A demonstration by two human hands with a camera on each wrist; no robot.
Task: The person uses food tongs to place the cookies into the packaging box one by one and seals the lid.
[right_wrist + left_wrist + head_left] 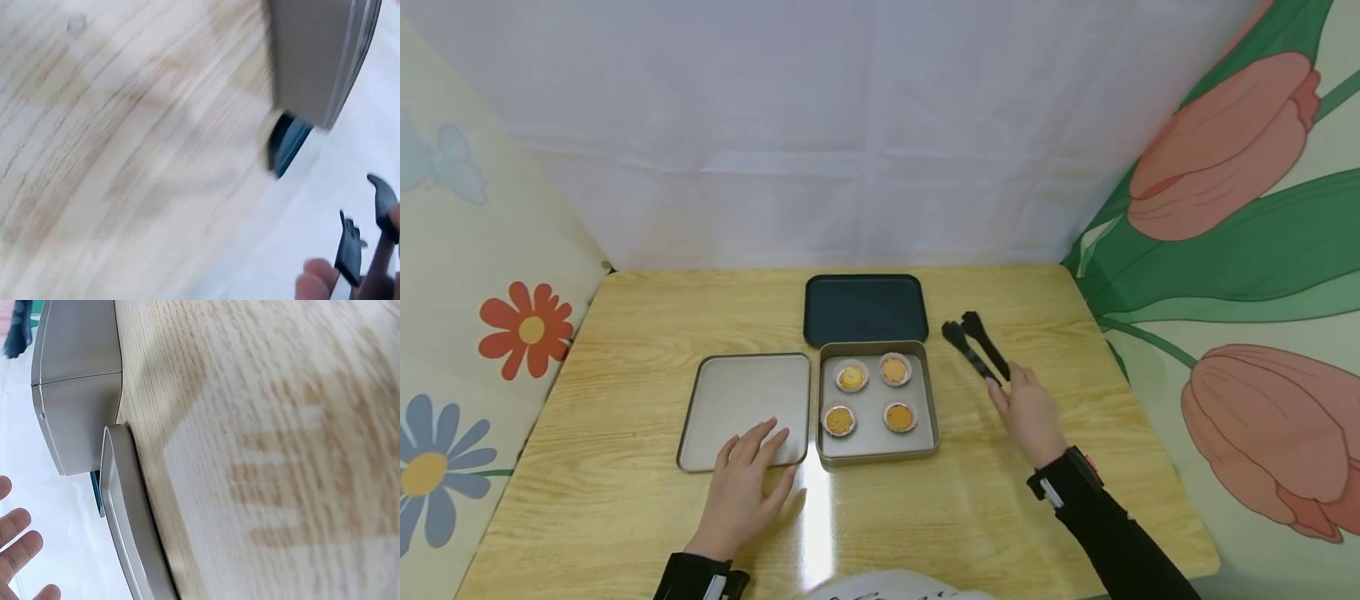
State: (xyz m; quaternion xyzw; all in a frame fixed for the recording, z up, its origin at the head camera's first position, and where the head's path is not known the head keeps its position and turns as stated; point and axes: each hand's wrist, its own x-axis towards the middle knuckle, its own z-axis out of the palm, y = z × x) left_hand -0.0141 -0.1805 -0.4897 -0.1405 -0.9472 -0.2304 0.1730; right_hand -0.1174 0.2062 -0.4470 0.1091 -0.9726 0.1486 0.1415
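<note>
Left hand [745, 487] at near left, with fingers loosely extended and thumb apart, over the near right corner of a shallow grey tray [737, 408]; raised above that tray in the left wrist view, with fingertips seen against a white cloth [737, 108] at the far side. Beneath the tray, a pale wooden table [625, 400]. Just right of the tray, near mid-table, a deeper grey tin [880, 457] with upright walls. Inside it, in two rows of two and apart from one another: at near left, a swirled golden tart [838, 421]; at far left, a paler yellow tart [852, 378]; at far right, an orange-yellow tart [895, 369]; at near right, a flatter orange tart [898, 417]. Just beyond the tin, on its far side, a dark blue-green tray [865, 308]. Right of the tin, in the air, black tongs [976, 357], spread in a narrow V and pointed far and a little left, with tips parted. Gripped at the near end of these tongs by the right hand [1032, 415], between thumb and fingers. Behind that hand, at near right, a black sleeve [1120, 533]. At far right, a wall panel with painted pink tulips [1232, 150] and green leaves.
</note>
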